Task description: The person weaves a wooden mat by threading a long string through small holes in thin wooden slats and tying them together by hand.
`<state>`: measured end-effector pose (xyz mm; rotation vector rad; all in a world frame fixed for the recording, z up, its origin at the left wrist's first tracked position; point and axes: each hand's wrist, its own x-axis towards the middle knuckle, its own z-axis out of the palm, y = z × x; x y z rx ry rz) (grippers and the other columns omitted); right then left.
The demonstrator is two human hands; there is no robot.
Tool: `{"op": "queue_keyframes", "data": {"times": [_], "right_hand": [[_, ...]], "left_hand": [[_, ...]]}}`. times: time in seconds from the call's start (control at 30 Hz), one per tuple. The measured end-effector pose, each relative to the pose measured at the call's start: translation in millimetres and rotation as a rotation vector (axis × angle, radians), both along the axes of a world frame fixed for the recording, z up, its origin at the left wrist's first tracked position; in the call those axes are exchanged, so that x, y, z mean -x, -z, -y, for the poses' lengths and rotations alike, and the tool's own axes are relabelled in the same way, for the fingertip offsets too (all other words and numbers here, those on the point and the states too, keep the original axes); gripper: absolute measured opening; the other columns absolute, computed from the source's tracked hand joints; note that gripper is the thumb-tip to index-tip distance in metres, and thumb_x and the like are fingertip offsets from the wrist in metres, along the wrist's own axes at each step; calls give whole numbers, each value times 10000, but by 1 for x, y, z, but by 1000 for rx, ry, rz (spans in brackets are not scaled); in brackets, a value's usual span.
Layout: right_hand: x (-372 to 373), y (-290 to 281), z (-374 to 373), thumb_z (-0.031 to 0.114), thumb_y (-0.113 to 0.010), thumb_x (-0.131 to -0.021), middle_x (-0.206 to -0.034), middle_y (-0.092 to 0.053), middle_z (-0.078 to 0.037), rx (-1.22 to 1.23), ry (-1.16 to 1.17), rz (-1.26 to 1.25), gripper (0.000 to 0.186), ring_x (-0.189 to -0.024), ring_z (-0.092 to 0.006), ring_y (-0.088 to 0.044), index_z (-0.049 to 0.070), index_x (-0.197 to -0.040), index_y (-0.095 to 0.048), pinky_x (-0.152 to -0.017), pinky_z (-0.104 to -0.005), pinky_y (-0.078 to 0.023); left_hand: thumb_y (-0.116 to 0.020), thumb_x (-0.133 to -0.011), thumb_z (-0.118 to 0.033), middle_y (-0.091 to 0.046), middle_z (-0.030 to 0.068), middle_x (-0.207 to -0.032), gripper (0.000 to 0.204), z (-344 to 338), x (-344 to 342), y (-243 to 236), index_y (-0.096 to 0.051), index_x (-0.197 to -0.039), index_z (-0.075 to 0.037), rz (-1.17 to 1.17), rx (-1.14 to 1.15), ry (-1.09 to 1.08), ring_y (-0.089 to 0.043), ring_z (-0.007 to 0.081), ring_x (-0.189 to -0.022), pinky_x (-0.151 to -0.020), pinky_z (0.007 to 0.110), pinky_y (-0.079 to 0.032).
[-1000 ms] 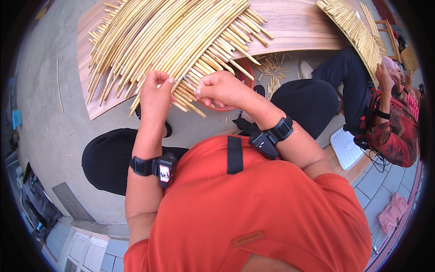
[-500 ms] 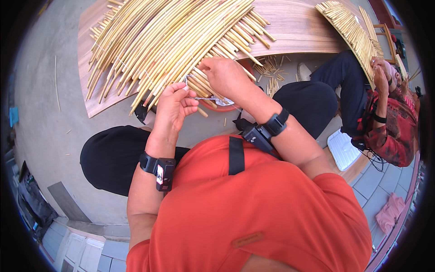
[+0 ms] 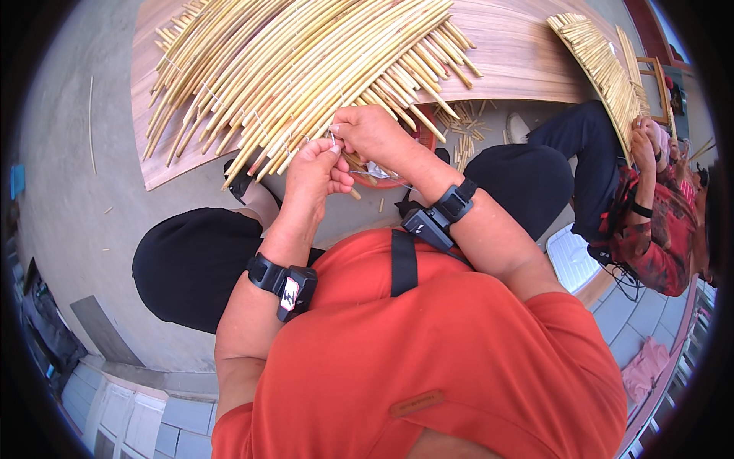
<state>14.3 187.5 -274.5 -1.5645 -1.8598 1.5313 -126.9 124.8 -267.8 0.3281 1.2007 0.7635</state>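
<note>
A mat of long yellow reed stalks, bound by rows of thin white string, lies on the wooden table with its near corner jutting over the edge. My left hand is closed at that corner, thumb and forefinger pinching white string. Right beside it, my right hand is bent over the stalk ends. Its fingertips are pressed together on the same string, close to my left fingertips. The exact crossing of the string is too small to tell. Below the hands, a thin strand runs toward my right wrist.
Under the table edge stands a reddish basin, partly hidden, with cut stalk pieces scattered on the floor. To the right another person holds a second reed mat. The wooden table extends behind my hands.
My left hand has moved up and to the right, and the two hands' fingertips have come together at the string. The whole view has shifted slightly.
</note>
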Motion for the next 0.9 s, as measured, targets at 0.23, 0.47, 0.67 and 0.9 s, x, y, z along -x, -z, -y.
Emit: {"op": "queue_keyframes", "data": {"times": [0.23,0.47,0.67,0.9], "right_hand": [[-1,-3,0,116,-528,-888,-564,-528,-19,57,15,-111,189,-456,-88,-482,7,-747,-591,-413,-242,-392],[-2,-3,0,114,-530,-885,-563,-524,-17,82,26,-135,194,-448,-84,-476,7,-732,-584,-408,-239,-387],[-2,-4,0,117,-530,-882,-563,-522,-18,123,65,-161,203,-439,-79,-474,6,-718,-574,-399,-232,-385],[0,-6,0,124,-537,-867,-580,-544,-22,62,108,-130,215,-429,-66,-476,0,-692,-551,-391,-230,-381]], "left_hand": [[-510,-937,-164,-584,25,-687,115,-2,-2,-2,-568,-925,-65,-16,1,5,-577,115,-513,-459,227,-490],[-489,-942,-151,-584,27,-683,131,-1,-1,0,-571,-953,-49,4,-9,-2,-575,114,-512,-462,225,-492],[-484,-942,-144,-584,29,-677,144,-1,-1,-1,-574,-981,-39,24,-7,-19,-574,113,-511,-460,225,-492],[-498,-942,-166,-567,15,-646,135,-1,0,1,-578,-950,-57,29,-3,-22,-531,102,-462,-424,219,-445]]}}
